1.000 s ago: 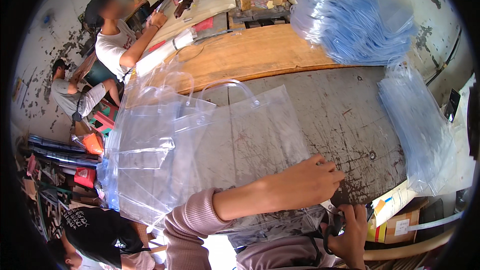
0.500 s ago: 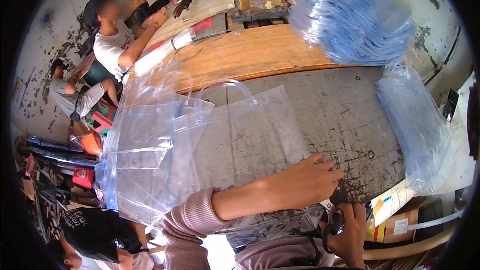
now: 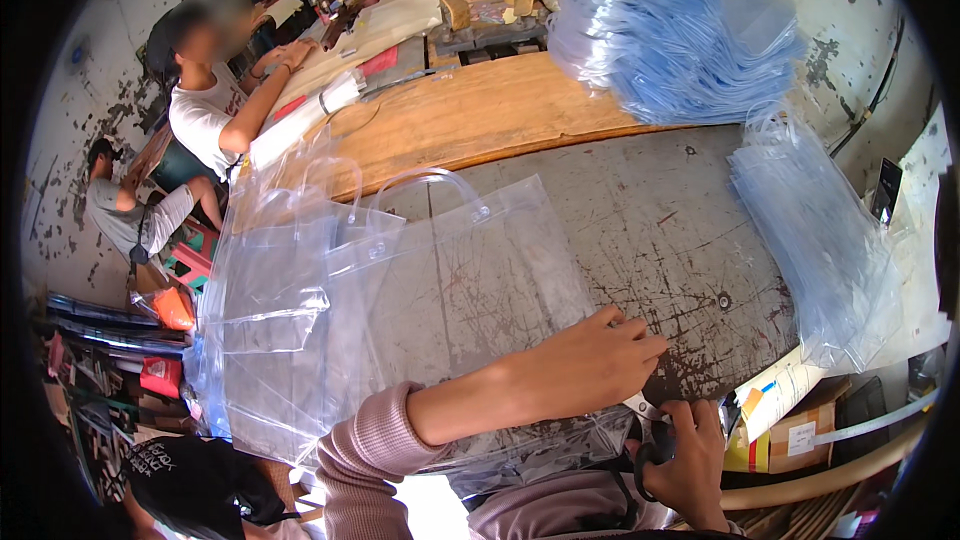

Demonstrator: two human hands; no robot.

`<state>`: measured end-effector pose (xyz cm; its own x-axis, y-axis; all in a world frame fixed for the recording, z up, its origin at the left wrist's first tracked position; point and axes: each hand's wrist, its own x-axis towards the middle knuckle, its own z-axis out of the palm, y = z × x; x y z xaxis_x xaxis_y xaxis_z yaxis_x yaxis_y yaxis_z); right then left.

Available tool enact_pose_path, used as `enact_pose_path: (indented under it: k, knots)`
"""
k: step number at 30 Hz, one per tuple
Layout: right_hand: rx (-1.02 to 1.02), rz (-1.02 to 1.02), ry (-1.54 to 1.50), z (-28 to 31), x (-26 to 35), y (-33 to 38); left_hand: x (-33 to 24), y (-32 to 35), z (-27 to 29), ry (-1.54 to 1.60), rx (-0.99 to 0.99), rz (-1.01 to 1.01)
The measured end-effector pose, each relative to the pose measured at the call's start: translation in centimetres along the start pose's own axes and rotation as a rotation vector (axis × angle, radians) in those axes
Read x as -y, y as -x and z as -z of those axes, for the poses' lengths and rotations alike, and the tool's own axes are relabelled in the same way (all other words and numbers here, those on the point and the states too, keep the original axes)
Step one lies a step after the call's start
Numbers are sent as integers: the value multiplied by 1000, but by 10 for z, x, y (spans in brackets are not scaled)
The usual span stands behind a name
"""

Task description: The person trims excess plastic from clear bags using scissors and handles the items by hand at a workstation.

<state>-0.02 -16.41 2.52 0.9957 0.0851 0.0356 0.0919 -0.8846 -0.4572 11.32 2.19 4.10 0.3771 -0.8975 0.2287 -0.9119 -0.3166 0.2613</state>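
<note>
A clear plastic bag (image 3: 480, 270) with a looped handle lies flat on the grey table. My left hand (image 3: 605, 352) rests over its near right part, fingers curled and seemingly pinching the plastic; the fingertips are partly hidden. Just below, my right hand (image 3: 690, 460) grips a pair of scissors (image 3: 648, 470) with dark handles. The metal blades point up and left, close under my left hand, beside the bag's edge. Whether plastic sits between the blades I cannot tell. More clear handled bags (image 3: 275, 290) overlap in a pile on the left.
A big heap of bluish plastic bags (image 3: 680, 50) sits at the far right, with a flatter stack (image 3: 810, 230) nearer me. A wooden board (image 3: 480, 120) crosses the table's far side. One co-worker (image 3: 205, 120) works at the far left. A cardboard box (image 3: 800, 435) stands below right.
The whole view has shifted slightly, so everything appears a little further left. Both my hands keep nearly the same place and grip against the table and the bag.
</note>
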Motion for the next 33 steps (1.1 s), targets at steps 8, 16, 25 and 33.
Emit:
enact_pose_path:
  k: [8,16,25,33]
  knots:
    - [-4,7,9,-1,0,1,-1,1,0,-15,4,-2]
    - [-5,-2,6,-1,1,1,-1,0,0,-13,-2,-2]
    - [-5,-9,16,-2,1,1,-2,0,-1,-34,-4,-3]
    - [-11,-5,4,-2,2,1,-2,0,-2,-81,-5,-3]
